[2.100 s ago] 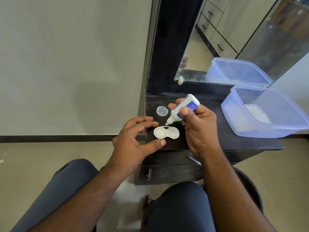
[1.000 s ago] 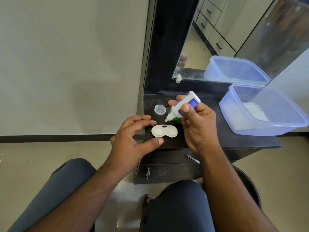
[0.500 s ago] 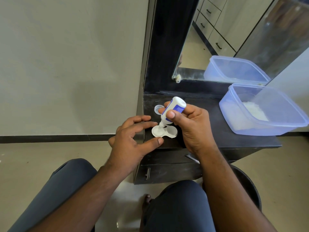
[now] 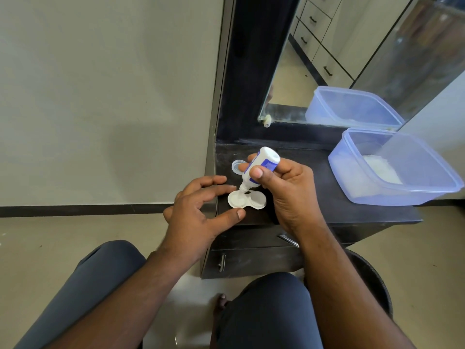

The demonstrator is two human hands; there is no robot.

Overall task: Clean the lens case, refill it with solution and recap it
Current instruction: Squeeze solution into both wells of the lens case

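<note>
The white two-well lens case [image 4: 254, 200] lies uncapped on the dark dresser top [image 4: 314, 197]. My right hand [image 4: 286, 190] grips a small white solution bottle [image 4: 259, 170] with a blue label, tipped nozzle-down over the case's left well. My left hand [image 4: 198, 210] steadies the case from the left: the thumb tip touches its near edge and the index finger reaches its far edge. A clear round cap [image 4: 236, 166] lies just behind the bottle, partly hidden by my fingers.
A translucent blue plastic tub [image 4: 392, 170] holding something white stands at the right of the dresser top. A mirror [image 4: 352, 59] rises behind it. Drawer handles [image 4: 222, 263] sit below the top, and a dark round bin [image 4: 372, 280] stands by my right knee.
My right hand has carried the bottle left and tipped it steeper, from over the right well down to the left well. My left hand has stayed at the case.
</note>
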